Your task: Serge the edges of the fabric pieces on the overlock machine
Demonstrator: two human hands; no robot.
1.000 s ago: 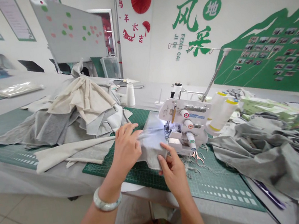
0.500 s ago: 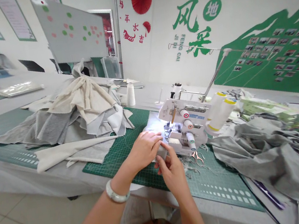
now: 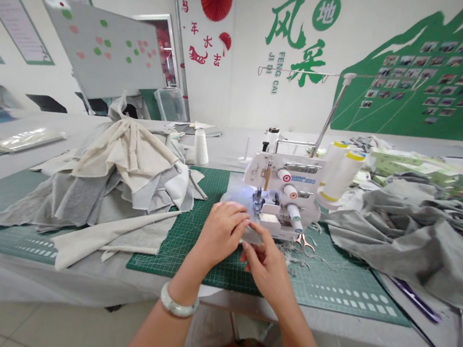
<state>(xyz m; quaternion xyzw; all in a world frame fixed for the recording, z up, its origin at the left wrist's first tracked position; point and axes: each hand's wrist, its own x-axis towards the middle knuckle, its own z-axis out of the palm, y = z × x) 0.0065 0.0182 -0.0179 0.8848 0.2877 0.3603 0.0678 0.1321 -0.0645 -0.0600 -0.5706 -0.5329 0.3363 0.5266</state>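
A: Head view: where's the cloth [image 3: 234,192]?
B: On the green mat [image 3: 327,267], up against the sewing machine [image 3: 273,166].
A: And the hands?
B: The right hand [image 3: 267,259] pinches its near edge, thumb and forefinger close together. The left hand [image 3: 222,231] lies over it, fingers together; I can't tell whether it grips.
A: How would it handle?
B: Light, soft and floppy, I'd judge, hardly fragile. Best held by the near edge, kept flat.
A: What's different from a second ago?
B: The left hand has come in beside the right, covering more cloth.
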